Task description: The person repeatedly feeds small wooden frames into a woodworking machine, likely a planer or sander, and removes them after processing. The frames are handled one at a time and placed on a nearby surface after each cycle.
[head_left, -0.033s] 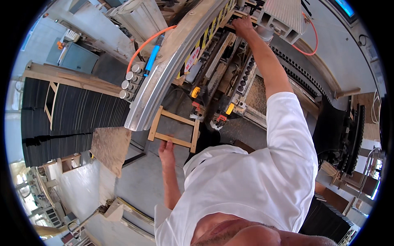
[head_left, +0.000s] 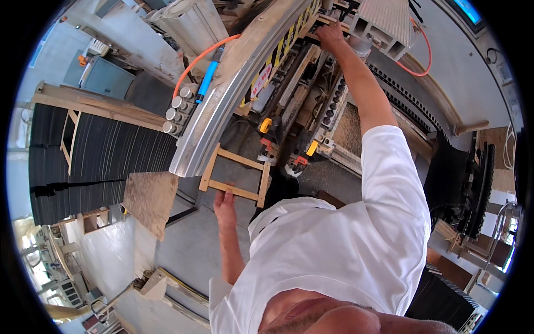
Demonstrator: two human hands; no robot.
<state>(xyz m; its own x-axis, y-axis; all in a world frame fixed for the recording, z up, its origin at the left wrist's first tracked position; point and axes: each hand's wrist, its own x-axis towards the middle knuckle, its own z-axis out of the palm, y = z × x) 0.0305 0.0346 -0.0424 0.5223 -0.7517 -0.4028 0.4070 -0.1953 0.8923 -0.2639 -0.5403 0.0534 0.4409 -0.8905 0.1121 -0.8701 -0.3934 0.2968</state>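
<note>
My left hand (head_left: pixel 225 203) grips the lower rail of a small pale wooden frame (head_left: pixel 233 191), made of slats with an open middle. The frame hangs in the air beside the near end of the machine, left of my body. My right arm stretches far forward over the machine. At its far end my right hand (head_left: pixel 330 34) is closed at pale wooden bars (head_left: pixel 339 24) that look like part of another frame; the hand hides some of the grip.
Before me stands a machine with a metal beam (head_left: pixel 192 150), long rails and yellow-and-red clamps (head_left: pixel 312 148). A blue pen-shaped tool (head_left: pixel 207 82) and an orange hose (head_left: pixel 189 65) lie by the beam. At left are stacked dark boards (head_left: pixel 105 145) and a wooden panel (head_left: pixel 149 200).
The left hand and its wooden frame have shifted very slightly left. The right hand stays at the far end of the machine.
</note>
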